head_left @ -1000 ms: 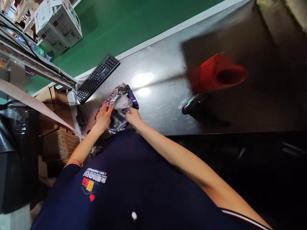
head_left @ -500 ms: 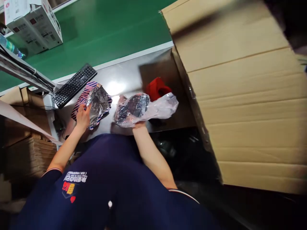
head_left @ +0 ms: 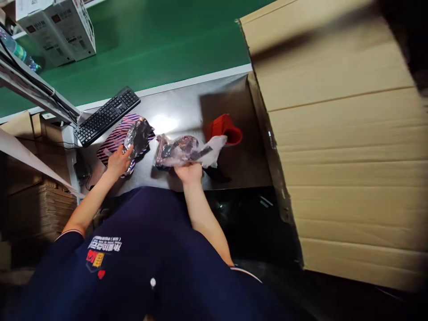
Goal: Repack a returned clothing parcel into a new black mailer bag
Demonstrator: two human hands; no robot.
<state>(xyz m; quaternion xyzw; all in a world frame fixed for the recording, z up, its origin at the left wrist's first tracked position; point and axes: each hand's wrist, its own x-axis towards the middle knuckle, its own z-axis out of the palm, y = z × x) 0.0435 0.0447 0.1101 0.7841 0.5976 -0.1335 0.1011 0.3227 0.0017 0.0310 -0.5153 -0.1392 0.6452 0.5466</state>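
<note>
My right hand [head_left: 190, 171] grips a clear plastic bag with a dark item inside [head_left: 182, 150], held low over the dark table [head_left: 187, 107]. My left hand [head_left: 117, 161] is closed on a crinkled shiny plastic wrapper [head_left: 137, 136] that lies on a red, white and blue striped garment [head_left: 115, 136]. A red tape dispenser [head_left: 223, 129] stands just behind the bag. Both hands are near the table's front edge, in front of my dark blue shirt.
A black keyboard [head_left: 107, 115] lies at the table's back left. A big cardboard box [head_left: 337, 133] fills the right side. Green conveyor belt [head_left: 150, 44] runs behind, with white cartons [head_left: 56, 26] on it. Stacked flat cardboard [head_left: 36, 209] sits at lower left.
My right hand pulled a bagged item away from the bundle to the right and has lowered it toward the table. The view swung, bringing the cardboard box in. My left hand stays on the wrapper.
</note>
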